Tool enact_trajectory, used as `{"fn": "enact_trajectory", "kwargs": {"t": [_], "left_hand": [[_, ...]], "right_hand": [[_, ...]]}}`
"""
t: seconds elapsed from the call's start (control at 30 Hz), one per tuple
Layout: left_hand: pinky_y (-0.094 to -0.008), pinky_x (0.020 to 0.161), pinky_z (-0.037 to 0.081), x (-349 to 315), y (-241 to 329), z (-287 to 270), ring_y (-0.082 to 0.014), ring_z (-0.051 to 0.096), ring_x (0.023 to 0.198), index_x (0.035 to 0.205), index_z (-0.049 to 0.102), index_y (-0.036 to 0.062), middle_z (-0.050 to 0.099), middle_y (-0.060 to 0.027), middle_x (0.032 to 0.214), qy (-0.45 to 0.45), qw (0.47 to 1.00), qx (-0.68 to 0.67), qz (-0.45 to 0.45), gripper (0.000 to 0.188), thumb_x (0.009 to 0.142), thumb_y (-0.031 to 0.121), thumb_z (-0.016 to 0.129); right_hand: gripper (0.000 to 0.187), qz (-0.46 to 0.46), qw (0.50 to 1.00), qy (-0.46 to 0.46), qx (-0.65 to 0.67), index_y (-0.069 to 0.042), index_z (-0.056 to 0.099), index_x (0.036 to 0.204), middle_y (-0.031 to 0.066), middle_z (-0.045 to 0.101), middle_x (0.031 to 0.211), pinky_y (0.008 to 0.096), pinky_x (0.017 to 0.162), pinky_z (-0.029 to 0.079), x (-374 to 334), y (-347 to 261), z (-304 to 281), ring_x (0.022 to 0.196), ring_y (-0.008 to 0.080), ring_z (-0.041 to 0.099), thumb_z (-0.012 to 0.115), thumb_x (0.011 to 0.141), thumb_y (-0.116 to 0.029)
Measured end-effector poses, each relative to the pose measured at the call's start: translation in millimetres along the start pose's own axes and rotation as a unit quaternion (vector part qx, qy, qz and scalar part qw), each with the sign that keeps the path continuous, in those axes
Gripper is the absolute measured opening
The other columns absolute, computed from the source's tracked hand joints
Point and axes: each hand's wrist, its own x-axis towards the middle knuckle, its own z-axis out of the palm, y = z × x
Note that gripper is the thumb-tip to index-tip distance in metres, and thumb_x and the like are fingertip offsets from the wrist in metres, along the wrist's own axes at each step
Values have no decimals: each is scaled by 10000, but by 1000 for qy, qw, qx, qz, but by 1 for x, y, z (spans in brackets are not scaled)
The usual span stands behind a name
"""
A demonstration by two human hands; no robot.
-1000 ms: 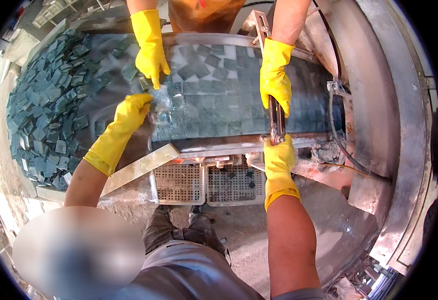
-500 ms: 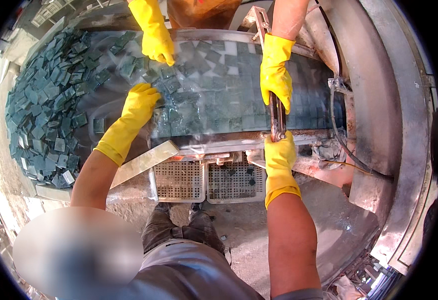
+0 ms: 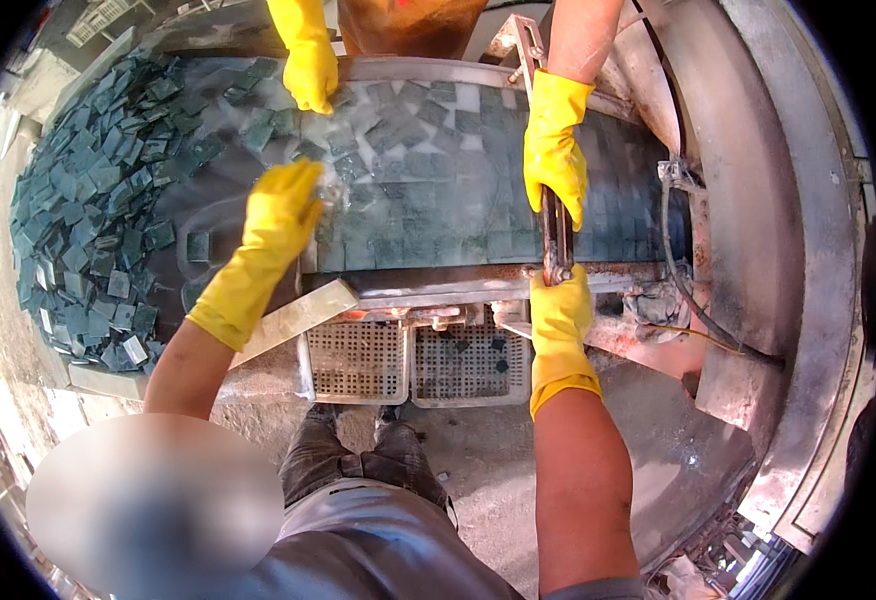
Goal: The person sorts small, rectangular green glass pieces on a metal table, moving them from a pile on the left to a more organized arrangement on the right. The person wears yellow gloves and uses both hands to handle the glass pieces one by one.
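Observation:
My left hand [image 3: 280, 208], in a yellow rubber glove, hovers over the wet surface with its fingers partly apart and holds nothing visible. It is beside the left edge of rows of square green-grey stone tiles [image 3: 458, 205]. My right hand [image 3: 561, 310], gloved alike, is closed around the near end of a narrow metal bar [image 3: 552, 240] lying across the tiles. Across from me, a co-worker's yellow-gloved hand [image 3: 555, 155] grips the same bar farther along. The co-worker's other gloved hand [image 3: 310, 78] is at the far side, close to scattered loose tiles [image 3: 258, 130].
A large heap of loose tiles [image 3: 88, 220] covers the left end of the machine. Two pale perforated crates [image 3: 358, 365] stand below the near edge, beside a pale stone strip [image 3: 298, 320]. To the right are a cable [image 3: 670, 240] and a curved metal housing [image 3: 758, 180].
My left hand has lifted off the tiles and its fingers have spread somewhat. The co-worker's hand at the far left has drawn back toward the far edge. Both hands on the bar stay put.

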Motion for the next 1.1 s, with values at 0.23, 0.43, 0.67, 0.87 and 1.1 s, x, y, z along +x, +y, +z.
{"fn": "enact_trajectory", "kwargs": {"t": [0.23,0.43,0.67,0.87,1.1], "left_hand": [[-593,1196,378,-69,-57,-8,-493,549,1379,1511,604,81,596,-269,1510,24,976,188,-111,664,935,351,792],[-587,1181,405,-32,-28,29,-492,561,1355,1459,611,33,610,-267,1481,-24,993,83,-78,635,904,281,792],[-530,1008,533,-17,-28,28,-462,674,1171,1291,694,7,713,-242,1301,-7,997,16,-71,404,925,173,729],[-473,795,591,-4,-63,-9,-418,742,937,1176,781,60,779,-201,1029,-5,996,-24,-87,243,950,128,717],[-469,859,598,-50,-6,-43,-384,736,986,1138,758,41,773,-156,1110,-88,994,-4,72,330,813,95,746]], "right_hand": [[487,13,1000,-8,-2,-65,679,1230,190,764,1116,500,894,594,-4,-11,-2,1035,416,738,823,866,-355],[439,5,1000,-1,-10,-66,678,1169,192,769,1077,499,872,595,-3,-5,-2,1006,413,745,822,870,-353],[444,-7,1000,15,-5,-57,664,1154,189,771,1043,498,864,597,-5,-9,-4,987,423,744,827,874,-360],[443,-10,1000,17,-12,-61,666,1159,186,769,1033,493,862,598,-4,-11,0,987,414,744,826,872,-358],[449,-14,999,41,-26,-78,691,1169,177,775,1037,501,863,595,-3,-3,3,975,409,749,830,851,-362]]}}
